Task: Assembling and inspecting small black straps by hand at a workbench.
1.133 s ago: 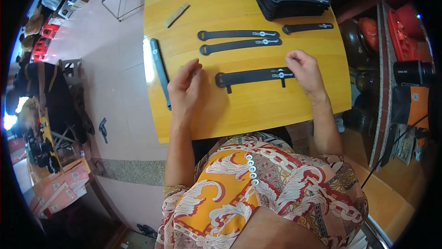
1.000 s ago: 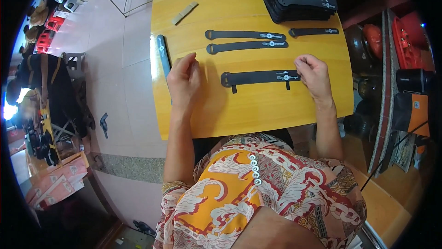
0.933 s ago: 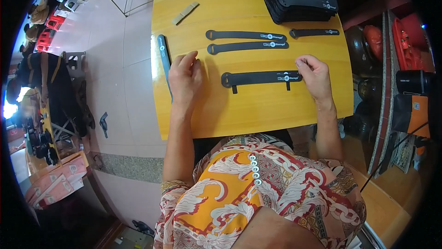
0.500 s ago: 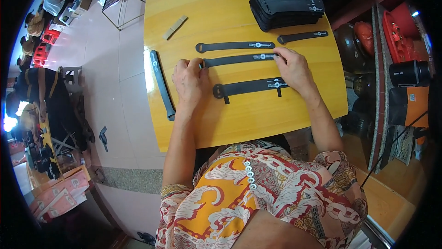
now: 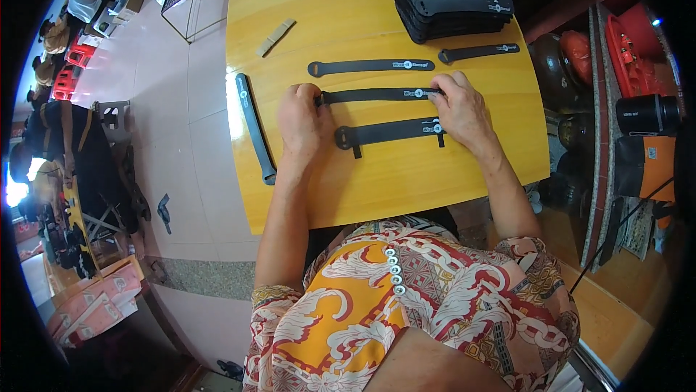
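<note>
Nearest you on the yellow table [image 5: 391, 185] lies a wide black strap [image 5: 388, 133], two dark tabs [image 5: 357, 152] jutting from its near edge. Just beyond, your nearly closed left hand [image 5: 299, 120] pinches one end of a slimmer black strap [image 5: 377, 95], your curled right hand [image 5: 464, 111] the other, apparently to hold it straight. Farther off sits a black stack [image 5: 453, 8].

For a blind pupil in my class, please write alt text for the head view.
A person's left hand and right hand hold opposite ends of a black strap at a yellow table. More black straps lie around it, with a black stack at the far right.
</note>
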{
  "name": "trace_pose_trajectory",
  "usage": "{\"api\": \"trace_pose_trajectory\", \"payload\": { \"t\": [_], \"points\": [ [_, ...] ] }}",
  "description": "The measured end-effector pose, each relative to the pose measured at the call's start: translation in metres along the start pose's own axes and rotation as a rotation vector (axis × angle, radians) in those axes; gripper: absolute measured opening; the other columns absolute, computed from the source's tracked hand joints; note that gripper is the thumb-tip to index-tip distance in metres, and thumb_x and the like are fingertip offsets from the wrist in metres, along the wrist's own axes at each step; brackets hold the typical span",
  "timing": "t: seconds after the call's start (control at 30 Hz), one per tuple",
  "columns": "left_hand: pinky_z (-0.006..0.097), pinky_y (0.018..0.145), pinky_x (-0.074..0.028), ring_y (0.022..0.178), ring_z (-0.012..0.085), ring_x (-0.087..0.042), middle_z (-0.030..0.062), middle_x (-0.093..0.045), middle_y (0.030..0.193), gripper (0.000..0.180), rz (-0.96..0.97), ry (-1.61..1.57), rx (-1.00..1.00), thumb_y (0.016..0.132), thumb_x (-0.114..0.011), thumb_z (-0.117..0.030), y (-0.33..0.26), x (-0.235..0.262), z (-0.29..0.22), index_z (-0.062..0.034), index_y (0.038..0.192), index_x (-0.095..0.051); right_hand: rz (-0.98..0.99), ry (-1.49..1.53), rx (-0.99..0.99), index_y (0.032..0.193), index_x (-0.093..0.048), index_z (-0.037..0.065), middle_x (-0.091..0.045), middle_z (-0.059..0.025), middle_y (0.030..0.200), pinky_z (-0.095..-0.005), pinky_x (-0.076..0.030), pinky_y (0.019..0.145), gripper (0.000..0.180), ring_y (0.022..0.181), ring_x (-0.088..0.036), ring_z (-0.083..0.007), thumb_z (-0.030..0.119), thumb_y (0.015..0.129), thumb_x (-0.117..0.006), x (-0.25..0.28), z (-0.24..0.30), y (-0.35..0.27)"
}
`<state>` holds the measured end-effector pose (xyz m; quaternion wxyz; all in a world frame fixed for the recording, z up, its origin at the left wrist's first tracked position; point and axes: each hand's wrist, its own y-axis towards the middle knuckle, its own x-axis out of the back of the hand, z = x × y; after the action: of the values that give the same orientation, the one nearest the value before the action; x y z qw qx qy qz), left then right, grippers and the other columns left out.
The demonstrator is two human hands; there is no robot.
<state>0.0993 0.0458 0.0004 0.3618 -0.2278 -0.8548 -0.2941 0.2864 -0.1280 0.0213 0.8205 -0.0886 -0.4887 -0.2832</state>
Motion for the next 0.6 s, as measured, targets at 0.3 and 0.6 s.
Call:
{"api": "trace_pose_trajectory", "payload": {
  "t": [0.3,0.6],
  "points": [
    [0.023,0.057,-0.042,0.059,0.0138,-0.051,0.0067,-0.055,0.068,0.012,0.054,-0.515,0.209,0.075,-0.061,0.003,-0.010,0.022,-0.006,0.0000,0.085,-0.055,0.029,0.136,0.012,0.086,-0.049,0.001,-0.056,-0.0163,0.079,-0.0388,-0.044,0.063,0.012,0.074,-0.056,-0.0340,0.005,0.080,-0.059,0.024,0.007,-0.013],
    [0.019,0.061,-0.042,0.067,0.0058,-0.050,-0.0003,-0.058,0.074,0.009,0.248,-0.695,0.395,0.081,-0.060,0.000,-0.064,0.038,-0.025,0.0026,0.090,-0.061,0.155,0.550,-0.233,0.087,-0.052,-0.003,-0.052,-0.0052,0.072,-0.0241,-0.042,0.064,0.008,0.070,-0.049,-0.0095,-0.002,0.080,-0.054,0.039,-0.008,-0.051]
  ]
}}
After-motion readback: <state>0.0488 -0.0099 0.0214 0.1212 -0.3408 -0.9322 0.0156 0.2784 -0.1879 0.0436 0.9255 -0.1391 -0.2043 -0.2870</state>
